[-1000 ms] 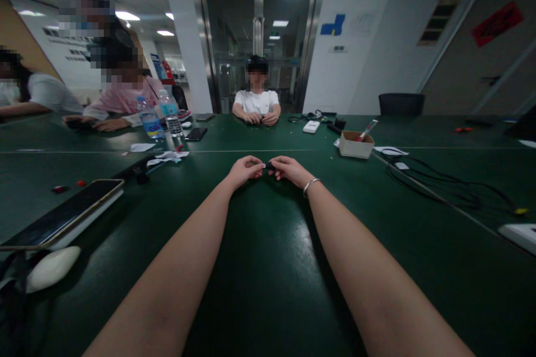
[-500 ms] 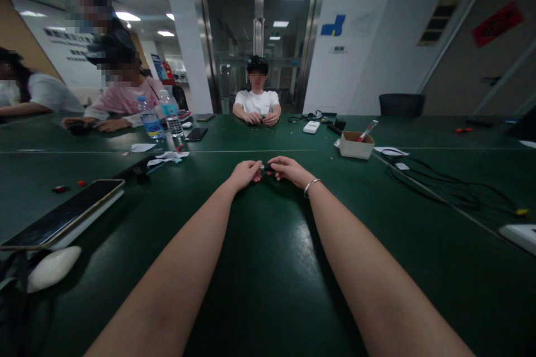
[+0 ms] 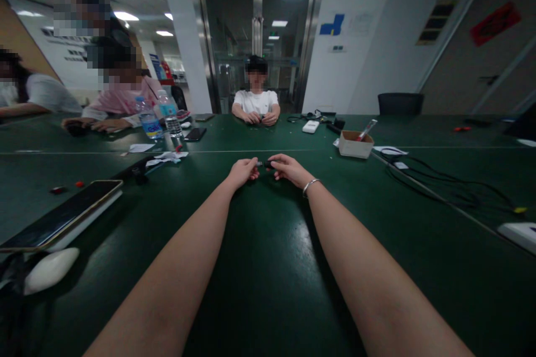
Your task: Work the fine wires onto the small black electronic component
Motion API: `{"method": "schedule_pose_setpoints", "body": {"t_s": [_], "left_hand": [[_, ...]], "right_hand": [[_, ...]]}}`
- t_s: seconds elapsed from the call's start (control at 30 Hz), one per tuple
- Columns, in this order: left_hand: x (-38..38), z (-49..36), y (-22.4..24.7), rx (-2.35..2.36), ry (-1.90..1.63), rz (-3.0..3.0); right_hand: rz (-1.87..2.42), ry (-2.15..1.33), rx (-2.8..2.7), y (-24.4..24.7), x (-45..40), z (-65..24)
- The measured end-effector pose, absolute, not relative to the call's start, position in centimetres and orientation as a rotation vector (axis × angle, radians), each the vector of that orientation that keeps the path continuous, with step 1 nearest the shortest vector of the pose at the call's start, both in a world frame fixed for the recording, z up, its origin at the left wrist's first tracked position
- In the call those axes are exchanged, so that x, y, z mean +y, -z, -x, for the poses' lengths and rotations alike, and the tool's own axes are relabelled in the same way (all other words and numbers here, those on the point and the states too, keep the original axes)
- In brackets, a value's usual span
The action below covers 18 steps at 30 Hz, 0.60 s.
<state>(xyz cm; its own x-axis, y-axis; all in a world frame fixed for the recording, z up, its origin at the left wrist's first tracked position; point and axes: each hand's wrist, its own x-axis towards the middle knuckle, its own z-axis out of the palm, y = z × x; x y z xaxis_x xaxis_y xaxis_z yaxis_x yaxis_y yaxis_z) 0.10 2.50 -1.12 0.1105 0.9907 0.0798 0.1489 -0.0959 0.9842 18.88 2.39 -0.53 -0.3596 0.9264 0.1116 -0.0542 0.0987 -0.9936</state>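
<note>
Both my arms reach forward over the dark green table (image 3: 259, 268). My left hand (image 3: 243, 173) is closed in a pinch on a small silvery metal piece (image 3: 259, 164), whose tip sticks out to the right. Facing it, my right hand (image 3: 291, 170), with a silver bangle at the wrist, pinches a small black piece (image 3: 268, 165) between thumb and fingers. The two pieces are end to end with a slight gap. Both are too small for me to tell their kind, and the fingers hide much of them.
On the left lie a phone (image 3: 62, 215) on a white box and a white rounded object (image 3: 52, 270). Water bottles (image 3: 149, 121) stand farther back. A small carton (image 3: 355, 145) and black cables (image 3: 444, 178) are on the right. A person (image 3: 256, 101) sits opposite.
My hands have drawn slightly apart, and the silvery piece now shows more clearly separate from the black one. The whole view has shifted a little.
</note>
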Motion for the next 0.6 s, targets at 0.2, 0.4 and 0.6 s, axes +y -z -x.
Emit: {"method": "schedule_pose_setpoints", "body": {"t_s": [0.2,0.4,0.6], "left_hand": [[2.55,-0.29,1.60,1.187,-1.072,-1.569],[2.57,-0.26,1.76,1.216,-1.055,-1.605],[2.42,-0.25,1.55,1.242,-1.030,-1.593]], "right_hand": [[0.947,-1.367,-1.557,0.70,2.63,-18.65],[0.937,-1.371,-1.562,0.73,2.59,-18.77],[0.921,-1.375,-1.569,0.80,2.68,-18.84]]}}
